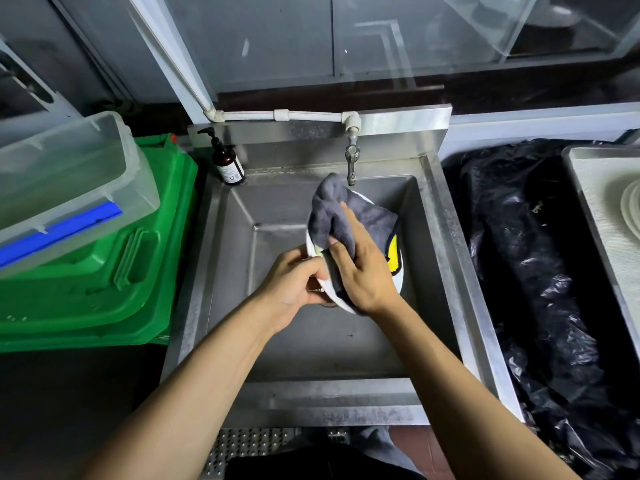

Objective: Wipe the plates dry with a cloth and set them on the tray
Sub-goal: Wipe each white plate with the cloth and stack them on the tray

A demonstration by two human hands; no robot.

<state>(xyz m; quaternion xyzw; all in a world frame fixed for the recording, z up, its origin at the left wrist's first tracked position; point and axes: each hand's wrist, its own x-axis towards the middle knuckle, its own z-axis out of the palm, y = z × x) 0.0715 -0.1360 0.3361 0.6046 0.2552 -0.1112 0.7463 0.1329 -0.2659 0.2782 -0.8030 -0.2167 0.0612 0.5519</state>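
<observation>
Over sink (446, 237): left hand (294, 285) grips plate (317, 249); right hand (363, 271) fingers clutch cloth (332, 209).

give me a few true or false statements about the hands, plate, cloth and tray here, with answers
1. The left hand grips the rim of the white plate. True.
2. The right hand presses a grey cloth against the plate. True.
3. The plate lies flat on the bottom of the sink. False: it is held up above the basin.
4. Water is running from the tap. False: no stream shows.
5. The tray on the right already holds white plates. True.
6. The soap bottle stands at the sink's right back corner. False: left back corner.
</observation>
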